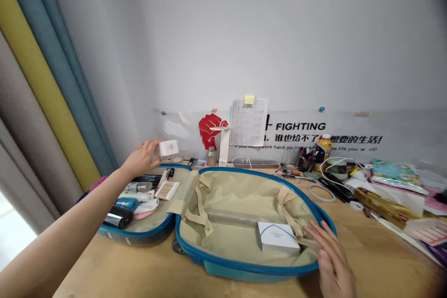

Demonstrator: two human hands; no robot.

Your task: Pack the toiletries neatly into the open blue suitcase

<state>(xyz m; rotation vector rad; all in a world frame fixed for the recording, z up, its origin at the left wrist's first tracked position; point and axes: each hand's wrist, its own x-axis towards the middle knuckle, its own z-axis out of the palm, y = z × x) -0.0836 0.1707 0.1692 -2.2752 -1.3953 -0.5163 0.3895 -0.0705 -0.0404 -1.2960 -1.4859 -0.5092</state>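
An open suitcase [240,267] with a blue rim and beige lining lies on the wooden table. Above its left half, my left hand [145,154] grips a small white box [169,148] with faint print. My right hand [330,253] rests at the right rim, fingers apart, holding nothing. Inside the right half sits a white box [278,237] with a blue line. The left half holds a pack of cotton swabs [167,191], a blue bottle [126,203], a black cylinder [118,217] and several other small items. Beige straps [199,209] hang over the lining.
Behind the suitcase stand a white lamp [224,146], a small glass jar [211,156] and a power strip [256,164]. A yellow-labelled bottle [324,149], a white cable, a gold packet [382,206] and papers crowd the right side. Curtains [45,84] hang at the left.
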